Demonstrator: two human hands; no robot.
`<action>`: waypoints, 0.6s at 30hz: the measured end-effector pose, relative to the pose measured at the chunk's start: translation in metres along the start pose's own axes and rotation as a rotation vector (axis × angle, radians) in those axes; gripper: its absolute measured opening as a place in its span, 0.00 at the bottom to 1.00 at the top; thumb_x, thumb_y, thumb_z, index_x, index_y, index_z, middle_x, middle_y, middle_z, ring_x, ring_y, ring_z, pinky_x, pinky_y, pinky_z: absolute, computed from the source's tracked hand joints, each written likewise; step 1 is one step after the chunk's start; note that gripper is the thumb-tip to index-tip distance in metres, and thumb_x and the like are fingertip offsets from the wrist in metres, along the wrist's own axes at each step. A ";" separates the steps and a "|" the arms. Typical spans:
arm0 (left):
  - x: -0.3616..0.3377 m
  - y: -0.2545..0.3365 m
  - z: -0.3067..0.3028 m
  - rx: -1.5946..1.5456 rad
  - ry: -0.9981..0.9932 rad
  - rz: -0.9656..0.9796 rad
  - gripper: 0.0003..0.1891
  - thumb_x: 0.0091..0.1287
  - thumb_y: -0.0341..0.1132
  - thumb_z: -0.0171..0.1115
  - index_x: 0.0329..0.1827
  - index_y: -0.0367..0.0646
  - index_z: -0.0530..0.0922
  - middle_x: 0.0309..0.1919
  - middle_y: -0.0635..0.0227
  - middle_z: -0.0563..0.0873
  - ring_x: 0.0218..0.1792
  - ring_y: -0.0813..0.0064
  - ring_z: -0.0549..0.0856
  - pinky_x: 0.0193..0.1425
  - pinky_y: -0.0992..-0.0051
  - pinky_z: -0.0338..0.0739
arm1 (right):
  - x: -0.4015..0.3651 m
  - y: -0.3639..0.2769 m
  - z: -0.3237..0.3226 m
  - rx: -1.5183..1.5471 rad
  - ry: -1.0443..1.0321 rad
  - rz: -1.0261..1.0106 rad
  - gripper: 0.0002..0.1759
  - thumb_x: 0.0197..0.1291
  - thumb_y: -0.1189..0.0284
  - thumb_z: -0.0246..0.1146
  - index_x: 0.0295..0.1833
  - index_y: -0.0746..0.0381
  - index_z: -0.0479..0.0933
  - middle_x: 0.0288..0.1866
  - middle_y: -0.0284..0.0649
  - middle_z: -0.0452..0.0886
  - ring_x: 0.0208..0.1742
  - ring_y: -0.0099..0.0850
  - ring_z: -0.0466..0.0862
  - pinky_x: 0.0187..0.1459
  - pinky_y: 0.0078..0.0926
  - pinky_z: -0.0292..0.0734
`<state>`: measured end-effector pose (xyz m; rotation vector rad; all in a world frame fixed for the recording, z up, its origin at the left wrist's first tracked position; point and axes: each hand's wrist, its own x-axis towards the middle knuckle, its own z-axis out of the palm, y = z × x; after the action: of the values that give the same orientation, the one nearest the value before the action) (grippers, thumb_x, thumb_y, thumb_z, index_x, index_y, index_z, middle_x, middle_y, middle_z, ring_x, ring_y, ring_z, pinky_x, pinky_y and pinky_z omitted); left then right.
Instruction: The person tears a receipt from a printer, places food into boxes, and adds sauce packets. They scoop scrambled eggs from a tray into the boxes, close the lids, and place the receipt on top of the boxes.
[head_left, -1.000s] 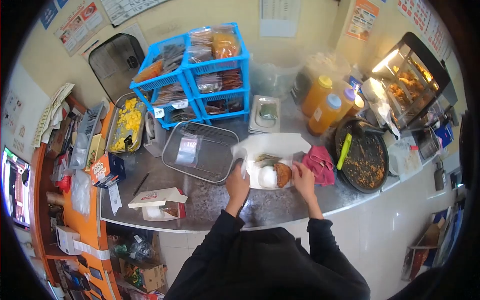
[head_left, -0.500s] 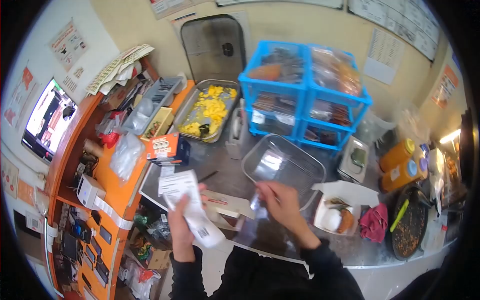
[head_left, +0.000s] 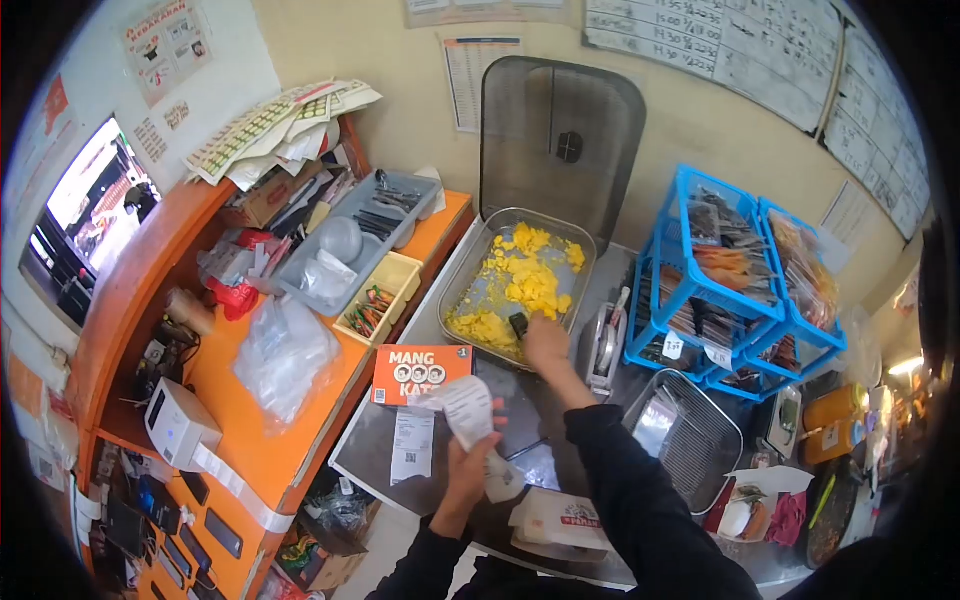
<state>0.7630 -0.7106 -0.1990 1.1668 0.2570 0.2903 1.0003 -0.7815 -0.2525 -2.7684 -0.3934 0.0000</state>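
Gripping what looks like a dark utensil, the right hand is closed at the near side of the tray, by the yellow food; the utensil's far end is hard to make out. The left hand holds a curling receipt over the bench. A brisk flick could spill food past the rim; the right sleeve, if lowered, could knock the box near the edge.

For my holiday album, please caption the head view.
Left hand holding a paper slip, right hand at a tray of yellow food.
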 end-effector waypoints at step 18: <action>0.094 -0.141 -0.012 -0.444 0.307 -0.117 0.17 0.70 0.29 0.54 0.60 0.31 0.71 0.57 0.56 0.78 0.58 0.64 0.77 0.64 0.71 0.69 | 0.036 -0.005 0.019 0.204 0.041 -0.378 0.16 0.50 0.84 0.59 0.46 0.63 0.81 0.39 0.50 0.82 0.41 0.48 0.84 0.43 0.41 0.80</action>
<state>0.8593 -0.7187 -0.3391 0.6629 0.5010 0.4005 1.0330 -0.7605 -0.2665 -2.4514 -0.8493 -0.1023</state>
